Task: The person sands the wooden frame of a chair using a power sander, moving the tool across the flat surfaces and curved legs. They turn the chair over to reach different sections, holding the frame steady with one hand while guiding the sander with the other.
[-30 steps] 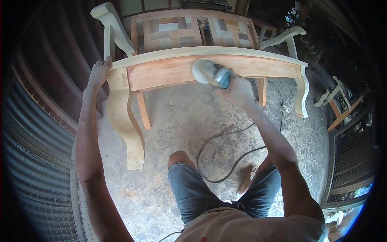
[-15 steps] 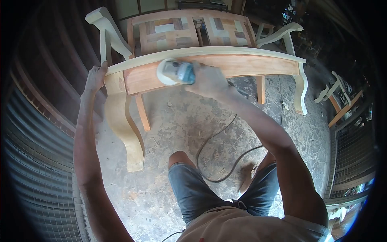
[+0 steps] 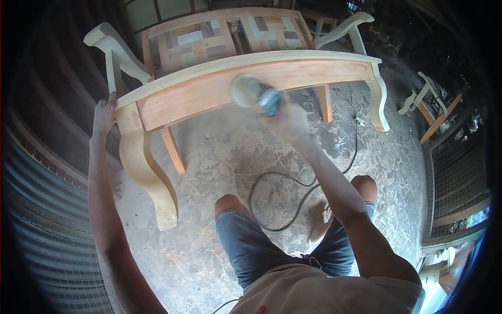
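A bare wooden bench (image 3: 198, 100) stands in front of me, with a long curved front rail, scrolled arms and S-shaped legs. My right hand (image 3: 290, 121) is wrapped round a teal disc sander (image 3: 269, 100), blurred by motion. Its pale round disc (image 3: 246, 90) is at the middle of the reddish front board, apparently against it. At the bench's front left corner, above the curved left leg (image 3: 141, 159), my left hand (image 3: 104, 116) grips the end of the rail. The fingers behind that corner are partly hidden.
A black power cord (image 3: 252, 196) loops over the stained concrete floor (image 3: 209, 172) between my legs. Corrugated metal sheet and wire mesh (image 3: 57, 251) line the left side. Another wooden frame (image 3: 431, 107) stands at the right, beside a mesh panel (image 3: 457, 183).
The sander in my right hand has moved to the right along the front board. My left hand stays on the corner. The whole view has shifted, so the bench appears further left.
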The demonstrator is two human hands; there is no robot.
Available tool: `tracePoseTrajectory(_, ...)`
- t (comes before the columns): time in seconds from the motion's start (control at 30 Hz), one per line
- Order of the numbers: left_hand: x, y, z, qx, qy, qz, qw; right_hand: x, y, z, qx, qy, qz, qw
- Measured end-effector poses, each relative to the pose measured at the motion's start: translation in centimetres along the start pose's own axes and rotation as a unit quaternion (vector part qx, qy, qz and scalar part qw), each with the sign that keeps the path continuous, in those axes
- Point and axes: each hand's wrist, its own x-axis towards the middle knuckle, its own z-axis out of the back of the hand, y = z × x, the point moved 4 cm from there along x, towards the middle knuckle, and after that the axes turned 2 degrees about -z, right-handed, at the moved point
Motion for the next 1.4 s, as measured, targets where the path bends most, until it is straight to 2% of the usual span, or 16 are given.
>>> tracePoseTrajectory(0.07,0.0,0.9,-0.3,-0.069,0.018,0.041,0.997,-0.5,5.2,-0.7,-0.054,0.050,0.044,0.996)
tracePoseTrajectory(0.17,0.3,1.0,-0.2,-0.060,0.033,0.028,0.997,-0.5,6.8,-2.6,-0.073,-0.017,0.128,0.989)
tracePoseTrajectory(0.27,0.1,0.8,-0.2,0.013,0.040,0.003,0.999,0.8,3.2,-0.3,-0.072,0.073,0.058,0.993)
tracePoseTrajectory(0.33,0.0,0.9,-0.3,-0.014,0.024,0.022,0.999,0.6,-0.6,1.8,-0.064,0.053,0.007,0.997)
tracePoseTrajectory(0.47,-0.2,1.0,-0.8,0.074,-0.011,-0.041,0.996,0.8,-10.2,3.3,-0.010,-0.053,-0.046,0.997)
tracePoseTrajectory(0.53,-0.6,-1.7,0.6,0.124,0.019,-0.019,0.992,0.7,-11.3,4.4,0.028,-0.047,-0.102,0.993)
tracePoseTrajectory(0.57,0.0,1.5,-1.4,-0.061,-0.019,0.096,0.993,0.3,-10.8,4.3,0.056,-0.063,-0.089,0.992)
tracePoseTrajectory(0.63,-1.0,-3.0,1.0,-0.006,-0.049,0.035,0.998,0.8,-7.4,3.4,0.088,-0.076,-0.039,0.992)
tracePoseTrajectory(0.7,-1.5,-4.8,2.1,-0.091,-0.024,0.116,0.989,-0.5,-4.2,2.9,0.086,-0.067,0.005,0.994)
tracePoseTrajectory(0.8,-3.6,-3.2,-0.2,-0.404,-0.175,0.209,0.873,-1.9,3.9,1.7,0.027,0.018,0.059,0.998)
tracePoseTrajectory(0.87,-9.7,-3.5,0.1,-0.277,-0.241,0.210,0.906,-2.2,8.6,0.7,-0.008,0.061,0.091,0.994)
tracePoseTrajectory(0.93,-16.9,-0.6,-6.7,-0.035,-0.206,0.132,0.969,-1.9,12.4,-0.5,0.006,0.078,0.137,0.988)
tracePoseTrajectory(1.0,-21.2,-7.7,-5.1,-0.304,-0.142,0.376,0.864,-1.1,16.9,-0.7,-0.018,0.112,0.165,0.980)
tracePoseTrajectory(1.1,-22.7,-9.6,-5.4,-0.385,-0.111,0.446,0.800,0.3,21.9,-2.3,-0.069,0.134,0.206,0.967)
tracePoseTrajectory(1.2,-22.6,-9.7,-5.6,-0.433,-0.142,0.408,0.792,1.1,25.4,-3.0,-0.083,0.162,0.235,0.955)
tracePoseTrajectory(1.4,-22.5,-8.8,-6.8,-0.607,-0.063,0.337,0.717,1.8,28.6,-3.9,-0.098,0.153,0.273,0.945)
